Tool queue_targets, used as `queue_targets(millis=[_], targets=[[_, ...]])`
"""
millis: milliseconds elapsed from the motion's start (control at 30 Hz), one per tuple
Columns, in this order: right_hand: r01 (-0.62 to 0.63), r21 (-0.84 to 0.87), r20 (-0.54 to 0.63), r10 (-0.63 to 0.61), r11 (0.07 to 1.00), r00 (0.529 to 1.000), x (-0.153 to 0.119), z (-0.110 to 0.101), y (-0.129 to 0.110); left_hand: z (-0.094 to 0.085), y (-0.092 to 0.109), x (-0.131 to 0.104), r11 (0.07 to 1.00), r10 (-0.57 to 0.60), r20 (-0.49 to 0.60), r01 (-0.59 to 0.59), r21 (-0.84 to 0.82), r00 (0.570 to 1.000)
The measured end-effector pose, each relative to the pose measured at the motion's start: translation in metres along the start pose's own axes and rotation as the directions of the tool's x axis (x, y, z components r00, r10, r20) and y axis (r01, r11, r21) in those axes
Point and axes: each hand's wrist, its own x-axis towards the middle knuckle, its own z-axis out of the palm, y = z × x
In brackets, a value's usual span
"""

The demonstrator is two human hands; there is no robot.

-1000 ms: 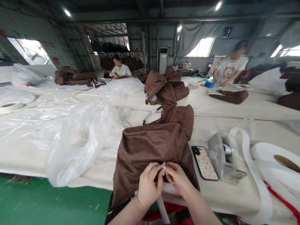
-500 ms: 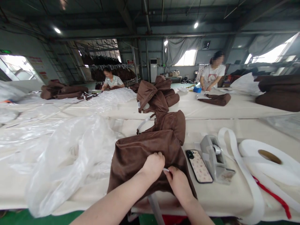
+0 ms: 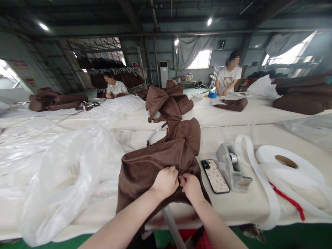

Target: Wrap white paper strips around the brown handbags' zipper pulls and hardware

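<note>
A dark brown bag (image 3: pixel 145 169) lies in front of me at the table's near edge, its soft fabric creased where I handle it. My left hand (image 3: pixel 166 181) is closed on its fabric, fingers curled. Close beside it, my right hand (image 3: pixel 191 186) pinches at the same creased spot, fingertips nearly meeting the left hand. Whether the white strip seen earlier is still between those fingertips is hidden. A pale strap (image 3: pixel 172 224) hangs below the bag over the edge. Touching the bag's far side is another brown bag (image 3: pixel 185 136).
Right of the bag lie a patterned phone (image 3: pixel 216 178), a grey tape dispenser (image 3: pixel 233 169) and a white tape roll (image 3: pixel 267 155) with a red ribbon (image 3: pixel 287 200). Clear plastic bags (image 3: pixel 62 183) cover the left side. More brown bags (image 3: pixel 166 103) lie farther back; two people work across the table.
My right fingertips have moved in against the left hand, and the white strip they pinched no longer shows. The view has shifted slightly, so things appear farther left and higher.
</note>
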Motion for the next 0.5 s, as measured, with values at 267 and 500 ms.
queue_targets(millis=[267,500], targets=[[0.044,-0.079,-0.065,-0.050,0.996,0.997,-0.007,-0.001,0.003,0.010,-0.005,-0.001,0.990,-0.136,0.019,0.137,-0.020,0.991],[0.081,-0.116,-0.048,-0.087,0.990,0.995,-0.011,-0.001,0.006,0.031,0.001,0.002,0.981,-0.176,-0.131,0.185,0.055,0.976]])
